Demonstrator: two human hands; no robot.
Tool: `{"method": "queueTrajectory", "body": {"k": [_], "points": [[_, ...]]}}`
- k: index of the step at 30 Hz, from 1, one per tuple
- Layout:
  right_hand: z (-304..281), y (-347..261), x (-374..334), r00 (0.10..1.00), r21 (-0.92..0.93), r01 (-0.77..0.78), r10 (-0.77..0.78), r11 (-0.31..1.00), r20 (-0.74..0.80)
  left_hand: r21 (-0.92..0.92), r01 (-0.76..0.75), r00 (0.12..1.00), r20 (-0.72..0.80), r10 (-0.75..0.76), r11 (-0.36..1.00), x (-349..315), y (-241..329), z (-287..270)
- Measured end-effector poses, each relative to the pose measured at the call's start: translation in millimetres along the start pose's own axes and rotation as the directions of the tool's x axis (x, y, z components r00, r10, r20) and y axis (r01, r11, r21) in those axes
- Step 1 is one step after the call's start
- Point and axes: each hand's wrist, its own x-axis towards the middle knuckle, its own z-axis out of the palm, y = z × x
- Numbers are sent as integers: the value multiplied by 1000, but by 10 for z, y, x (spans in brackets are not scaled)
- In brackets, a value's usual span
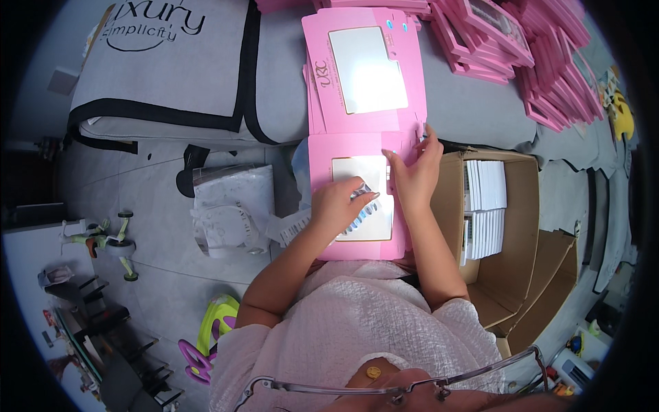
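A flat pink card (319, 147) with a pale rectangular window lies across my lap, below a stack of similar pink cards (419, 82) on the grey sofa. My left hand (338, 204) is over the near card's window, thumb and fingers pinched on a sheet of small blue oval stickers (364, 218). Part of the sheet is hidden under that hand. At the card's right edge, my right hand (420, 170) rests with thumb and fingers apart, the thumb lying over the pink surface. Whether a tiny sticker clings to its fingertips is too small to tell.
Piles of pink frames (480, 38) lie on the grey sofa (467, 113) at the far right. An open cardboard box (525, 206) with stacked white items (486, 233) stands to my right. On the floor at left are a plastic-wrapped package (232, 206) and a small tricycle (120, 247).
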Motion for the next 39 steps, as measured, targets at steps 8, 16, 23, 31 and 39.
{"method": "queueTrajectory", "body": {"k": [8,16,23,31,39], "points": [[29,418,149,992,354,-107,126,929,-31,-194,-364,922,66,382,911,-196,-163,-322],[-686,257,-773,933,108,-80,37,991,358,-166,-418,772,453,446,893,-433,-155,-295],[-790,133,-853,961,297,-79,-7,952,276,-153,-521,714,461,527,840,-364,-51,-74],[-700,337,-834,981,310,-134,83,941,172,-159,-456,747,467,474,875,-439,-84,-155],[-680,258,-771,913,380,-307,157,872,377,-302,-373,813,350,466,877,-462,-66,-260]]}}
